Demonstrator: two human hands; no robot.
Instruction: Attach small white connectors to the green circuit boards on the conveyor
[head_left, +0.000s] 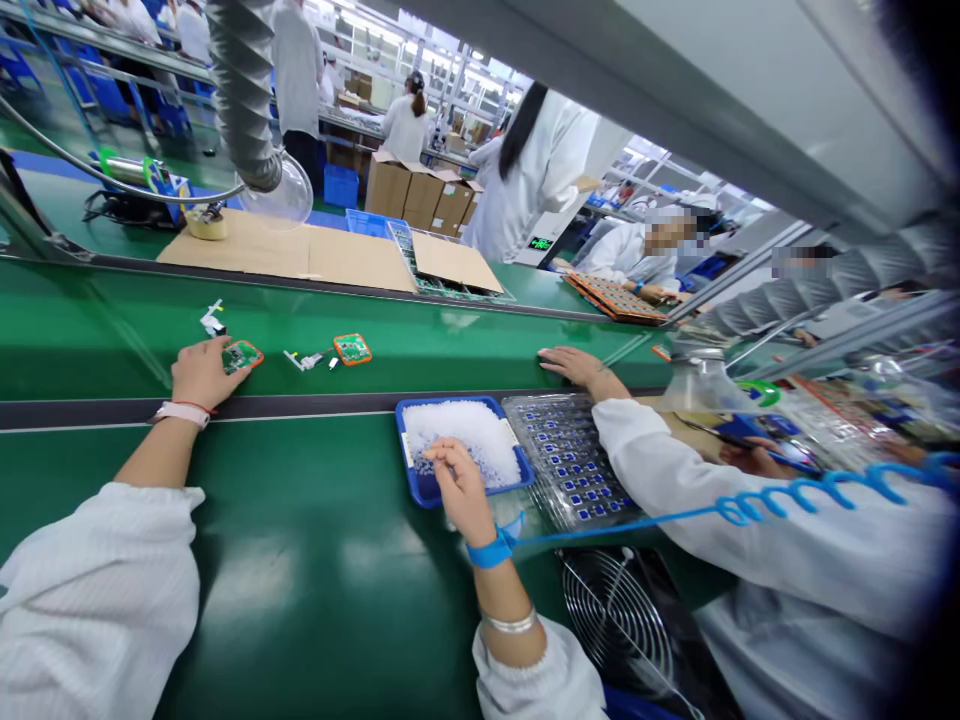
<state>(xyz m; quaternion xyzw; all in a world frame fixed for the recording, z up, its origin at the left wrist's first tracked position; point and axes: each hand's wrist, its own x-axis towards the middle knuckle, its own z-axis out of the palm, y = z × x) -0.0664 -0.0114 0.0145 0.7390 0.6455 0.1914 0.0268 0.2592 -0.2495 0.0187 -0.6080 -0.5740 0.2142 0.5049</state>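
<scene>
My left hand (pixel 202 375) is at the far left on the green conveyor belt, its thumb and fingers closed round the near edge of a small green circuit board (pixel 244 354) with an orange rim. Just beyond it lies a white connector piece (pixel 213 320). My right hand (pixel 460 488), wearing a blue wrist strap (pixel 491 550), reaches over a blue tray (pixel 420 490) heaped with tiny white translucent parts (pixel 472 430). Its fingertips are pinched together; whatever they hold is too small to make out. Between the hands, a second circuit board (pixel 352 348) rests beside loose connector pieces (pixel 306 361).
Right of the tray sits a clear plastic blister tray (pixel 547 430) of blue parts. A co-worker's hand (pixel 574 368) rests on the belt, with the sleeve reaching across. A fan (pixel 619 610) and coiled blue cord (pixel 780 497) are nearby. A suction hose (pixel 247 100) hangs at upper left.
</scene>
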